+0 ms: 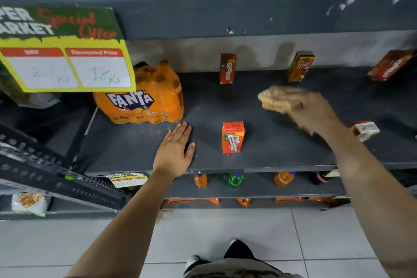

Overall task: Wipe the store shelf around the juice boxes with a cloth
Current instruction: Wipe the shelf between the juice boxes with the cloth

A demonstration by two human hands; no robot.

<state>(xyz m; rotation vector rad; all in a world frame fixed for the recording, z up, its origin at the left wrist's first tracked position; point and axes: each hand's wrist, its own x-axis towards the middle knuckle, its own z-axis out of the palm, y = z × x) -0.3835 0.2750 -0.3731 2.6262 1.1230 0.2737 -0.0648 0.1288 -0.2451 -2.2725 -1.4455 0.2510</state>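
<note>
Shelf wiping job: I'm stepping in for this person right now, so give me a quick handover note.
Left hand: open, flat on the shelf near the Fanta pack.
Right hand: blurred in motion, holding the cloth over the shelf's middle.
Juice boxes: one at the front, two upright at the back.
Done: cannot tell how much is wiped.
Left: wipe around each box.

The right hand (309,108) and its cloth (278,99) smear with motion blur, the grip unreadable; right of them, a carton (392,64) meets the frame's edge; the sign's (63,52) handwritten prices stay faint.
</note>
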